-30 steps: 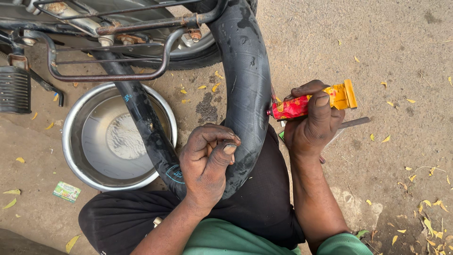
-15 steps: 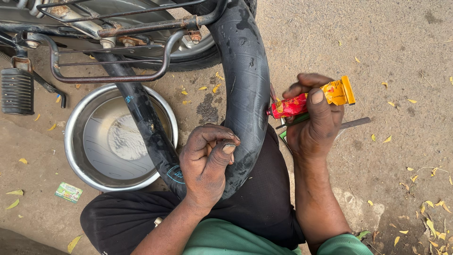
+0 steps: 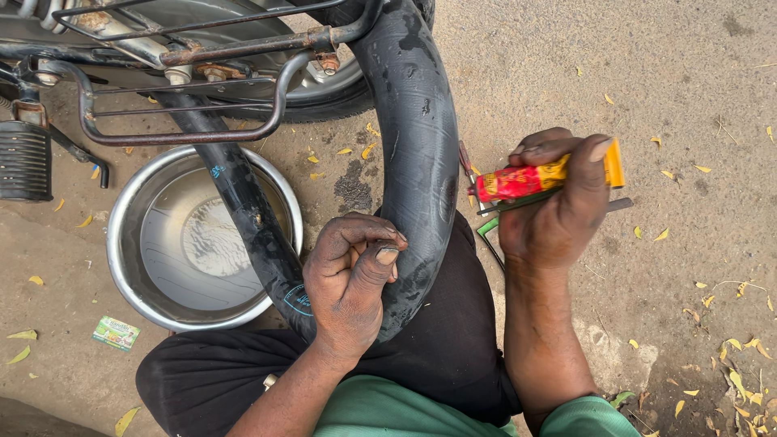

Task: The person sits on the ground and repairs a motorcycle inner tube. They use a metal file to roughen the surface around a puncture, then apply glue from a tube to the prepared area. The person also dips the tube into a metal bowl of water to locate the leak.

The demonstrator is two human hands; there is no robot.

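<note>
A black rubber inner tube (image 3: 413,137) loops from the motorcycle down across my lap. My left hand (image 3: 350,283) grips the tube's lower bend, thumb pressed against the rubber. My right hand (image 3: 558,206) is closed around a red and yellow squeeze tube (image 3: 526,180) with its nozzle end pointing at the inner tube's side, close to it. Thin metal tools (image 3: 494,231) lie on the ground under that hand, partly hidden.
A round steel basin of water (image 3: 121,243) sits on the ground at left, with part of the inner tube crossing it. The motorcycle's frame and rear wheel (image 3: 324,89) fill the top. A footrest (image 3: 24,162) is at far left. Yellow leaves and a small green wrapper (image 3: 115,333) lie about.
My right hand has shifted slightly left and down, bringing the squeeze tube's red end nearer the inner tube. The left hand keeps its hold.
</note>
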